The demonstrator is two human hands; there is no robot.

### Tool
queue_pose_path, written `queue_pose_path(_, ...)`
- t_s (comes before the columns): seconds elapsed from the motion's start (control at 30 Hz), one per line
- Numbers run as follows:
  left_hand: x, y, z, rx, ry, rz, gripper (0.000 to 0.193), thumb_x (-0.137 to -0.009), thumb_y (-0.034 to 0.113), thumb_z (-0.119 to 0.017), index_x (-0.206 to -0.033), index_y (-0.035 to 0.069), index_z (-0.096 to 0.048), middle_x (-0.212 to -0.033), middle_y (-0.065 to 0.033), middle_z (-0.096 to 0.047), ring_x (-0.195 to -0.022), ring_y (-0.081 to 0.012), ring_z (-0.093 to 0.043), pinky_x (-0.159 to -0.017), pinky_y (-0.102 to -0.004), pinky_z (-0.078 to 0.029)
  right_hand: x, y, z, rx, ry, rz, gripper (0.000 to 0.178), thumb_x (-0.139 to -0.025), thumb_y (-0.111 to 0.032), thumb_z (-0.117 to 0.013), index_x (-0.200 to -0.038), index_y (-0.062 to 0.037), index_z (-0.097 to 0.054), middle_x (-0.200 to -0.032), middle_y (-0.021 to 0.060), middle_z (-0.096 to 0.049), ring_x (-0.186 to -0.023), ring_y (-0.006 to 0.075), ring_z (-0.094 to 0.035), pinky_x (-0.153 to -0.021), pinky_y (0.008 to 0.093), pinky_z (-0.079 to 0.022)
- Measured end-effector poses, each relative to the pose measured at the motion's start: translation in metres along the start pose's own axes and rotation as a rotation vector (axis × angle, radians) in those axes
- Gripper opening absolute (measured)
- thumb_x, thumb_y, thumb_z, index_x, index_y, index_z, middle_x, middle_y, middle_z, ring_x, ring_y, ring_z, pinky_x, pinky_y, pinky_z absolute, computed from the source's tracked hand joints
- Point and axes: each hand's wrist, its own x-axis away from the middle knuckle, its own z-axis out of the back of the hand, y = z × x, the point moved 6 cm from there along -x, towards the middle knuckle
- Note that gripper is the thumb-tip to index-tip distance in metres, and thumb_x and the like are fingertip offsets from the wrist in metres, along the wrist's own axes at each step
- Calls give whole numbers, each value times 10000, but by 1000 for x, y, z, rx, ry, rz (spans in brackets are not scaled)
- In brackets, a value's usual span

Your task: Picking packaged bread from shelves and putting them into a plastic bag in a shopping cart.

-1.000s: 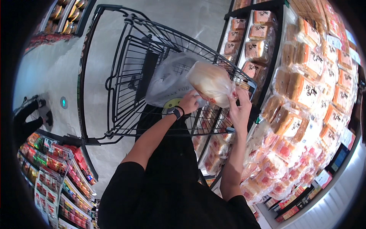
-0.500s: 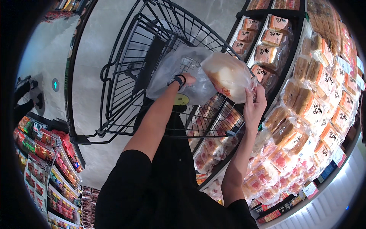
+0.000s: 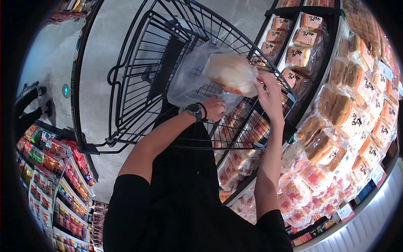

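Note:
A wrapped loaf of bread (image 3: 230,72), pale with a browned side, hangs over the shopping cart (image 3: 120,90). The gathered end of its clear wrapper is pinched in my right hand (image 3: 270,94). Below and to its left a translucent plastic bag (image 3: 181,86) spreads inside the cart's wire basket, the loaf partly over its right side. My left hand (image 3: 214,110), with a watch and a dark band on the wrist, is closed at the bag's near edge and appears to grip it; the fingertips are partly hidden.
Packed loaves (image 3: 344,111) fill the sloped shelf on the right, with more loaves (image 3: 300,56) in racks beyond the cart. Snack shelves (image 3: 69,197) stand at lower left. Another person's legs (image 3: 35,107) show at the far left.
My right hand has carried the loaf left and slightly up, over the bag. My left hand has shifted right and down, from over the bag's middle to its near edge.

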Motion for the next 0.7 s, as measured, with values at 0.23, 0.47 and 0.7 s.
queue_pose_path(0.23, 12, -28, -7, 488, -23, 130, 204, -887, 277, -614, -884, 75, -640, -1063, -103, -604, -1048, -314, -604, -929, -410, -473, -3, 20, -41, 119, -26, 30, 208, -922, -111, -662, -1072, 31, -648, -1032, 185, -656, -995, 359, -589, -893, 393, -476)
queue_pose_path(0.47, 2, -9, -9, 441, -159, 134, 278, -880, 190, -559, -1116, 58, -624, -1401, -158, -548, -1266, -344, -550, -1045, -417, -444, -41, 57, -117, 292, -53, 117, 221, -897, -168, -676, -1079, -43, -686, -1093, 130, -702, -1041, 371, -624, -881, 439, -502)
queue_pose_path(0.7, 1, 9, 4, 517, -174, 128, 319, -852, 164, -566, -1150, 48, -584, -1343, -134, -554, -1256, -335, -545, -1014, -463, -453, -83, 69, -196, 295, -167, 2, 221, -902, -207, -651, -1098, -116, -698, -1232, 77, -674, -1142, 315, -604, -935, 489, -462)
